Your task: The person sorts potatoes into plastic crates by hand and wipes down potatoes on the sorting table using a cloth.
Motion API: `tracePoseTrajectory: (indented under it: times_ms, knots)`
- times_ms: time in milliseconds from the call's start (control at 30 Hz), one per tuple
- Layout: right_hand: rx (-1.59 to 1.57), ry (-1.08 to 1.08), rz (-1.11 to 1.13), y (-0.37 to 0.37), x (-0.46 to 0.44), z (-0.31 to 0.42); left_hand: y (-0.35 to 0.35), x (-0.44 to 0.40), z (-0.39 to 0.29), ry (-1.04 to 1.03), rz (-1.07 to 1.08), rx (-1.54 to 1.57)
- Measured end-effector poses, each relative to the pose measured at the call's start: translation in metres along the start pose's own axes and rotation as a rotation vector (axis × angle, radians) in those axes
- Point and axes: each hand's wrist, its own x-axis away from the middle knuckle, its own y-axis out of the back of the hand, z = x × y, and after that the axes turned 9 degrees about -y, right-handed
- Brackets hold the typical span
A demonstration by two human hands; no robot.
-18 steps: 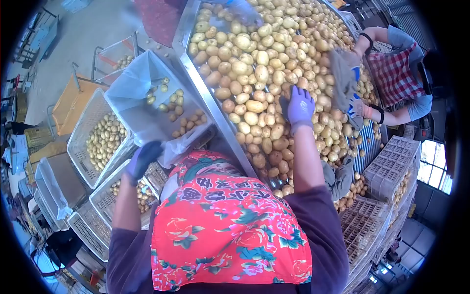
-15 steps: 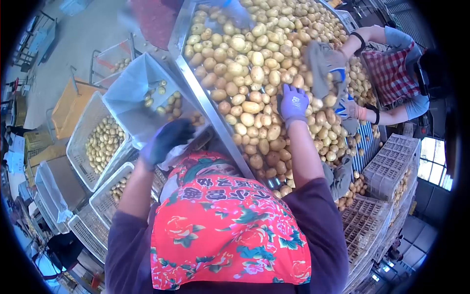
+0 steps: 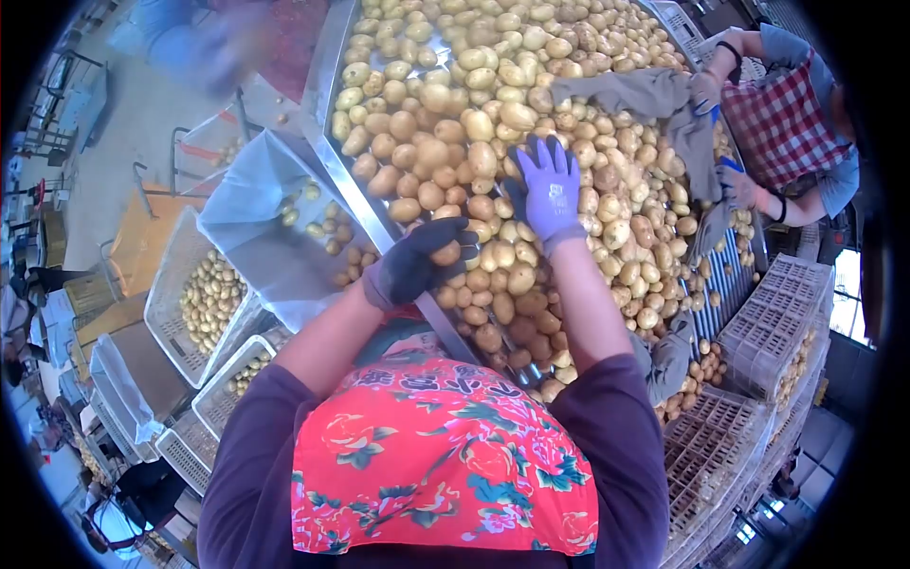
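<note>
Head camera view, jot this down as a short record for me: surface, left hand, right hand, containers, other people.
Surface: metal-edged table covered in loose potatoes
Left hand: dark-palmed glove, fingers curled around a potato by the table's edge
Right hand: purple glove, back up, over the potatoes; under the palm is hidden
Containers: lined bin and white crate on the left, both holding potatoes; stacked crates on the right
Other people: someone in a checked apron across the table, at right
</note>
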Motion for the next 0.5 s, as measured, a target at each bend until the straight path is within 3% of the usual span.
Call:
tracePoseTrajectory:
  times_ms: [100, 167, 233, 300, 367, 500]
  knots:
    - [0.170, -0.097, 0.107, -0.020, -0.040, -0.019, -0.009, 0.006, -0.015, 0.070, -0.087, 0.147]
    - [0.211, -0.162, -0.103, 0.001, -0.064, -0.010, -0.008, 0.012, -0.015, 0.027, -0.102, 0.099]
    - [-0.038, -0.053, 0.062, 0.011, -0.076, -0.004, 0.003, 0.015, -0.011, -0.111, 0.049, -0.130]
    - [0.196, 0.097, 0.320, 0.016, -0.066, 0.025, 0.004, 0.016, -0.008, -0.192, 0.107, -0.264]
    - [0.259, 0.148, 0.289, -0.005, -0.052, 0.031, 0.000, 0.013, -0.013, -0.217, 0.072, -0.314]
    - [0.317, 0.133, 0.160, -0.020, -0.051, 0.042, 0.017, 0.015, -0.012, -0.132, 0.074, 0.171]
